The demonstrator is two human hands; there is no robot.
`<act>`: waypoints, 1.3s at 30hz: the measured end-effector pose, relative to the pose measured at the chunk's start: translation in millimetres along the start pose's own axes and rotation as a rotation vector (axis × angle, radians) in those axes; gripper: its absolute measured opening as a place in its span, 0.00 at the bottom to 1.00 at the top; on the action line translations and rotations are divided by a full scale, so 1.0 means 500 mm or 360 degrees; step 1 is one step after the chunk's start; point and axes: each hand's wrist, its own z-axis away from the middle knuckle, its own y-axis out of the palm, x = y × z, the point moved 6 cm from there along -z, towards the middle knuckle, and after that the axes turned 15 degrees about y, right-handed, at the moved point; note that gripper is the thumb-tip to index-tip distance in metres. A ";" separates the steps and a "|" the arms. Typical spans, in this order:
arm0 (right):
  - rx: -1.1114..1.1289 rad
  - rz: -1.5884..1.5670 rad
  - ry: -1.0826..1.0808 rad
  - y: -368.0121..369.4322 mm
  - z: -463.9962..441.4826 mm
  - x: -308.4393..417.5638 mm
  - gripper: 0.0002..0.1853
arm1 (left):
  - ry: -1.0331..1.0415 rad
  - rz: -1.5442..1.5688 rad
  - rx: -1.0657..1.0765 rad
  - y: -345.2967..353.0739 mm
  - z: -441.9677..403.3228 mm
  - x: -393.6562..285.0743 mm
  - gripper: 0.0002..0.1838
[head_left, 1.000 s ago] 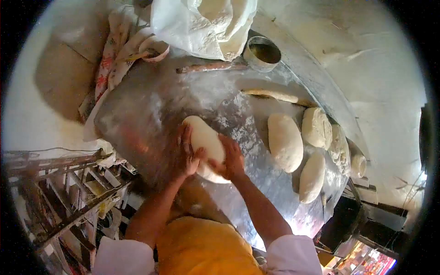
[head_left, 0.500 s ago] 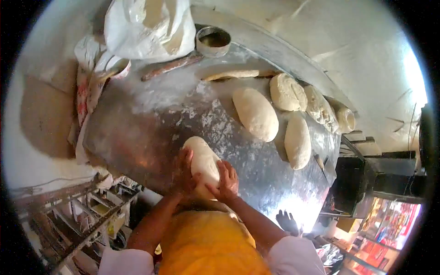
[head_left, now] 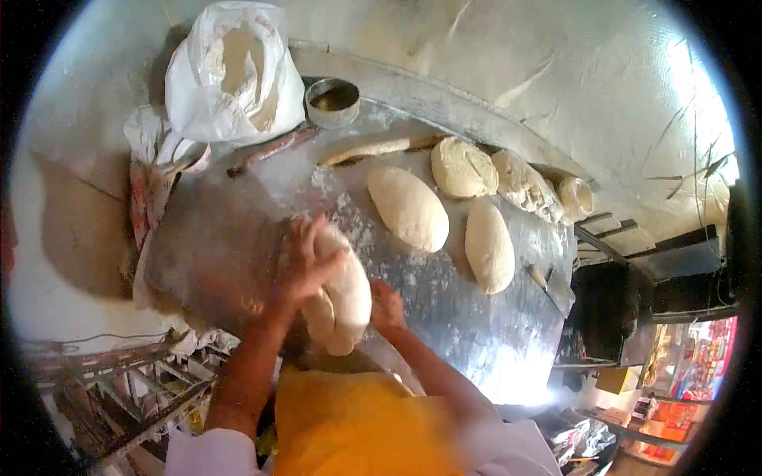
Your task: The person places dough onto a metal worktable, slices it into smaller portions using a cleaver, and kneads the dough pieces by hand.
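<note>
An elongated pale dough piece (head_left: 349, 293) stands near the front edge of the dark floured table (head_left: 429, 317), with a fold or seam along its left side. My left hand (head_left: 305, 258) lies over its upper left part, fingers spread. At its right side, my right hand (head_left: 386, 308) touches or nearly touches the dough, its fingers curled and partly hidden. Two smooth dough loaves, one (head_left: 409, 208) larger and one (head_left: 490, 246) narrower, lie to the right, in front of rougher dough lumps (head_left: 464, 168).
A white flour bag (head_left: 230, 75), a metal bowl (head_left: 332, 103) and a reddish rolling pin (head_left: 271, 151) are at the back left. A scraper (head_left: 559, 293) lies near the right edge. A slatted wooden rack (head_left: 135, 397) stands at the lower left.
The dough between my hands has turned and now shows a fold. My left hand has moved up over it with fingers spread, while my right fingers have curled. The view has shifted right.
</note>
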 end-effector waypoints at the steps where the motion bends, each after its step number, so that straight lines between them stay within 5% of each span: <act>1: -0.0155 -0.0205 0.0364 -0.034 -0.003 0.010 0.18 | -0.0144 -0.0023 0.0234 0.086 0.034 0.035 0.43; 3: -0.0046 -0.0418 0.0378 -0.079 -0.024 0.107 0.21 | -0.0140 0.0087 0.0077 0.197 0.081 0.085 0.43; 5: -0.0357 -0.0120 0.0026 -0.081 -0.048 0.247 0.23 | -0.0204 0.0106 0.0052 0.215 0.068 0.073 0.40; 9: -0.0337 0.0432 -0.0112 0.053 -0.131 0.308 0.28 | -0.0436 0.0079 -0.0028 0.191 0.048 0.110 0.33; 11: -0.0351 0.0419 -0.0250 0.066 -0.166 0.351 0.30 | 0.0167 -0.0109 -0.0080 0.166 0.016 0.122 0.34; 19: -0.0081 0.0319 -0.0117 0.109 -0.309 0.356 0.25 | -0.0079 0.0160 -0.0349 0.177 -0.081 0.214 0.24; 23: -0.0306 0.0056 -0.0364 0.050 -0.253 0.359 0.26 | -0.0059 0.0327 -0.0283 0.187 -0.071 0.210 0.19; 25: -0.0099 0.0043 -0.0184 -0.008 -0.153 0.361 0.26 | 0.0066 0.0515 -0.0223 0.184 -0.053 0.205 0.17; 26: -0.0020 0.0071 -0.0405 -0.039 -0.088 0.376 0.30 | -0.0330 0.0772 0.0069 0.115 -0.045 0.170 0.18; 29: 0.0240 0.0245 -0.0613 -0.096 0.079 0.361 0.35 | 0.0647 -0.0067 0.0239 0.022 0.066 -0.039 0.23; 32: 0.0043 0.0828 -0.0903 -0.127 0.161 0.354 0.36 | 0.0325 0.0041 0.0091 0.046 0.187 -0.140 0.24; 37: 0.0170 0.0858 -0.0718 -0.048 0.090 0.257 0.38 | 0.0232 -0.0248 -0.0393 0.139 0.257 -0.109 0.28; 39: -0.0066 0.0801 -0.0795 -0.023 0.013 0.228 0.37 | 0.0287 -0.0230 -0.0482 0.143 0.185 -0.053 0.29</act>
